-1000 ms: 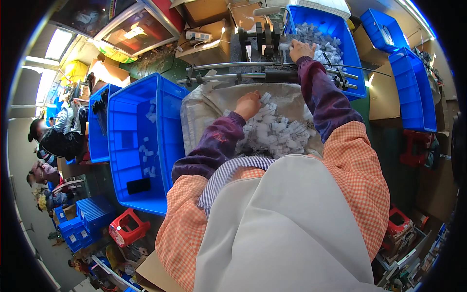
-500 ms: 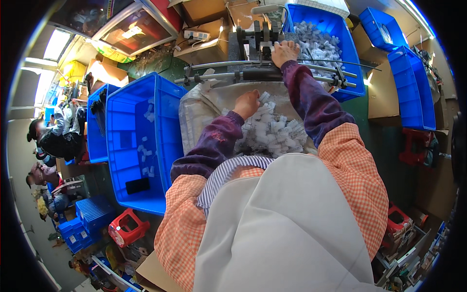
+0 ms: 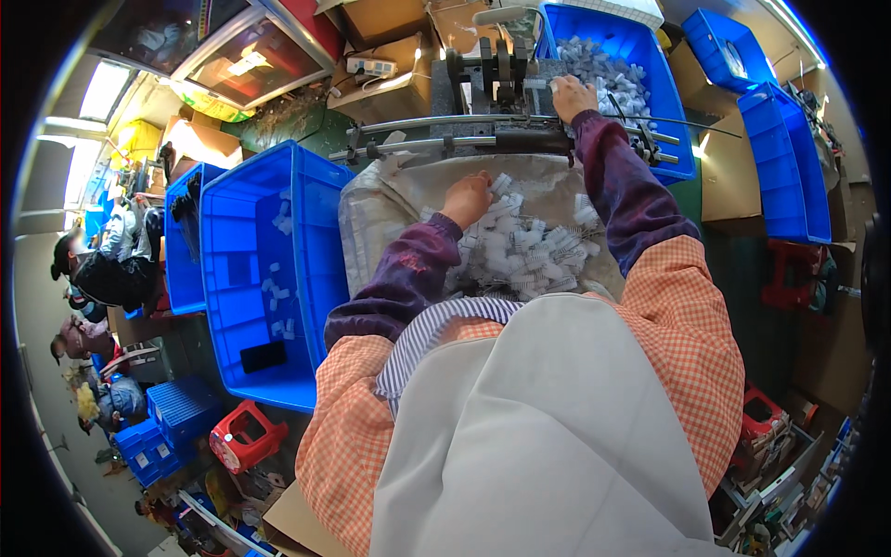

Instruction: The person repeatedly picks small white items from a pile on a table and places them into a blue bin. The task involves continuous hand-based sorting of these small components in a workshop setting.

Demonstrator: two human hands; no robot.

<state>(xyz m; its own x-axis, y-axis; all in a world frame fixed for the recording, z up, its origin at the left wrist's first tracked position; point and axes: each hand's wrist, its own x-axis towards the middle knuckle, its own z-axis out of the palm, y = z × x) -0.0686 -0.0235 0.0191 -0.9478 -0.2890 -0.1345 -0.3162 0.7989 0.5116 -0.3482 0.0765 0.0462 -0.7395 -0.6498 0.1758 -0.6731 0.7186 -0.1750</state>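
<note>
My left hand [image 3: 468, 198] is closed, its fingertips pinching a small translucent white ribbed plastic piece [image 3: 501, 183] above the pile. Under it, a heap of such pieces [image 3: 524, 255] lies on a pale cloth [image 3: 376, 209] in front of me. My right hand [image 3: 575, 98] is at the right side of a dark metal bench machine [image 3: 501, 79], fingers bent together. A whitish bit shows at its fingertips, seemingly another plastic piece, partly hidden by the fingers. Just left of them, a further pale piece [image 3: 535, 84] sits at the machine's head.
Metal rails [image 3: 422, 132] cross in front of the machine. Behind it on the right stands a blue bin [image 3: 668, 102] of white pieces. A large blue bin [image 3: 251, 213] at left holds scattered pieces and a black phone-like slab [image 3: 264, 356]. A red stool [image 3: 248, 435] stands lower left; people sit farther left.
My right hand has moved right, away from the middle of the machine's head. My left hand stays almost in place over the pile, still pinching a piece.
</note>
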